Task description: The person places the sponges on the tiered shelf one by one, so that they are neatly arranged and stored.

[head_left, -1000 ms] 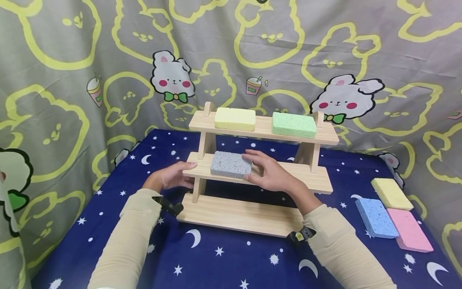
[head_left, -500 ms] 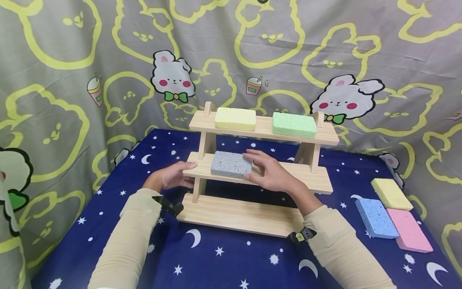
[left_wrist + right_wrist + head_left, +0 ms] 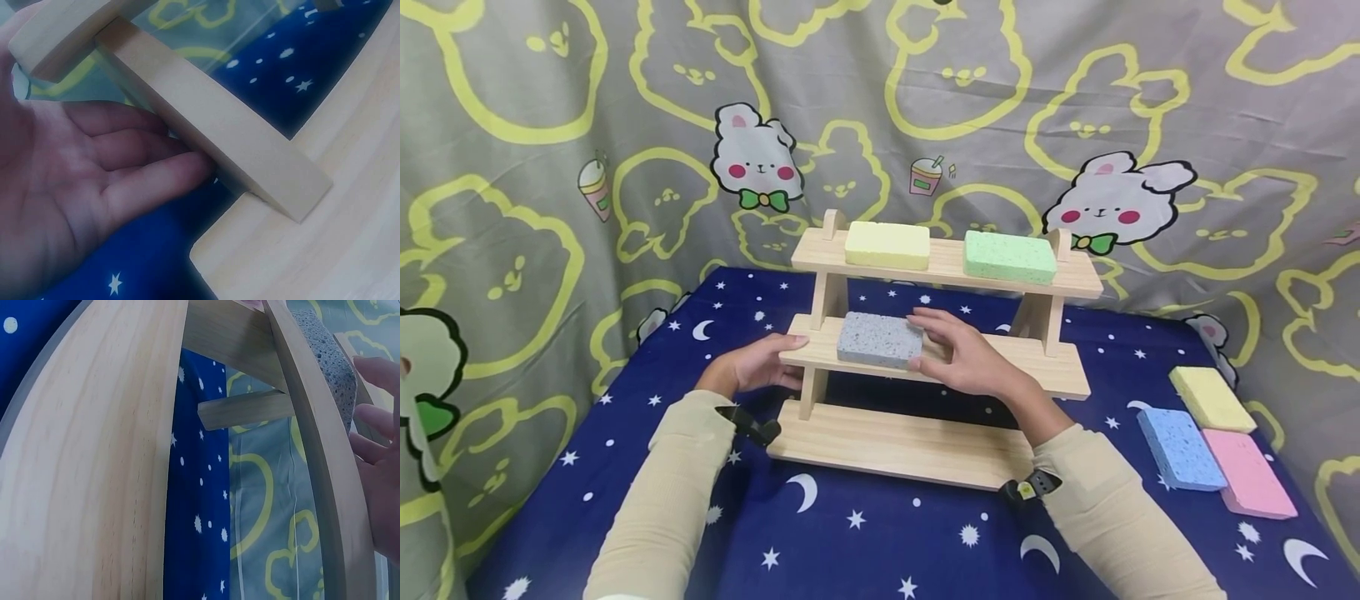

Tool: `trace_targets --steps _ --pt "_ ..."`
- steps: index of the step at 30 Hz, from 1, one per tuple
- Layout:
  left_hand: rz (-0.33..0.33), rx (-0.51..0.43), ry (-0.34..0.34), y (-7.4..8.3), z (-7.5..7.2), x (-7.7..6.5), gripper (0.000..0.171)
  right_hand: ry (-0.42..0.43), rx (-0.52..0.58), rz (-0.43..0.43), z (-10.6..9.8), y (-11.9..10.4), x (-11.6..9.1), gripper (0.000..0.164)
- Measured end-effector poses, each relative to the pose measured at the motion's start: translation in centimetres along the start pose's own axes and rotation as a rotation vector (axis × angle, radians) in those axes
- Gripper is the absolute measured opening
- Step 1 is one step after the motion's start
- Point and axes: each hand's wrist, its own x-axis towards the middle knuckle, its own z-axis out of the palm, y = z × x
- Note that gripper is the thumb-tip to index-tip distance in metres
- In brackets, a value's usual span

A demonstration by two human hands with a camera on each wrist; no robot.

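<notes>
A three-tier wooden display shelf (image 3: 895,443) stands on the table. At its left end my left hand (image 3: 760,362) grips the middle board, thumb on top and the other fingers below. In the left wrist view these fingers (image 3: 156,184) touch the upright support (image 3: 212,119). A grey speckled sponge (image 3: 880,339) lies flat on the left part of the middle tier. My right hand (image 3: 966,354) is at the sponge's right end, its fingers loosely bent and the fingertips at the sponge's corners. The right wrist view shows the sponge (image 3: 325,362) partly hidden behind the board edge.
On the top tier sit a pale yellow sponge (image 3: 887,246) and a green sponge (image 3: 1009,257). To the right on the starry blue tablecloth (image 3: 925,542) lie yellow (image 3: 1212,400), blue (image 3: 1180,450) and pink (image 3: 1249,475) sponges. A patterned curtain (image 3: 850,100) hangs behind.
My right hand has shifted very slightly to the right, loosening at the grey sponge, which stays in place. My left hand has not moved. The head view has tilted a little.
</notes>
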Motion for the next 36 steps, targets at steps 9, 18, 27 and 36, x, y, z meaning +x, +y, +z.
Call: trace_targets --steps 9,18,27,36 --pt "0.011 0.015 -0.017 -0.2 -0.2 0.0 0.065 0.003 0.027 0.009 -0.7 0.3 -1.1 0.061" --pt "0.009 0.010 -0.025 0.1 -0.3 0.0 0.066 0.019 0.024 0.060 -1.9 0.3 -2.1 0.061" --pt "0.002 0.004 -0.015 0.1 -0.1 0.0 0.065 0.041 -0.031 0.106 -2.9 0.7 -3.5 0.061" --pt "-0.002 0.017 -0.006 0.1 -0.1 0.1 0.067 0.071 -0.049 0.132 -3.6 0.8 -5.0 0.061"
